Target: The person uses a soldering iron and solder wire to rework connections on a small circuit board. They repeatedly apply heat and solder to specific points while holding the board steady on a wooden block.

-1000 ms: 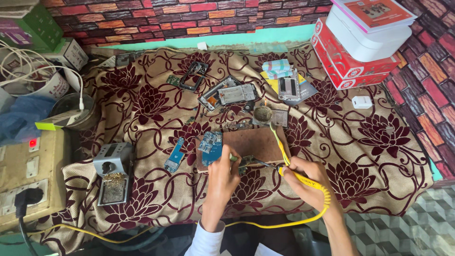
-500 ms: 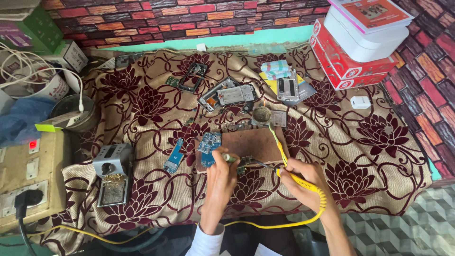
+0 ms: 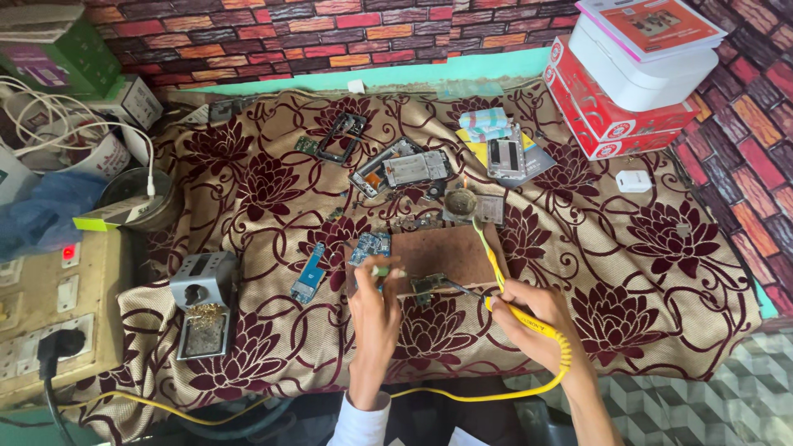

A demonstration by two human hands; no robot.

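Observation:
My right hand [image 3: 535,320] grips a yellow soldering iron [image 3: 505,304] whose dark tip reaches left to a small circuit board [image 3: 429,287] at the front edge of a brown work board [image 3: 446,252]. Its yellow cord [image 3: 558,363] loops back under my wrist. My left hand [image 3: 373,304] rests beside the small board, pinching a thin green-tipped tool [image 3: 380,270]. A blue circuit board [image 3: 369,246] lies just above that hand.
A metal iron stand [image 3: 202,301] with brass wool sits at left, near a blue board [image 3: 311,271]. Opened phones [image 3: 405,169] and parts lie further back. Red and white boxes [image 3: 615,99] are stacked at right. A switch panel [image 3: 45,314] with a plug stands at far left.
My left hand has drawn slightly toward the small board and the blue board now lies uncovered above it. The iron tip stays on the small board.

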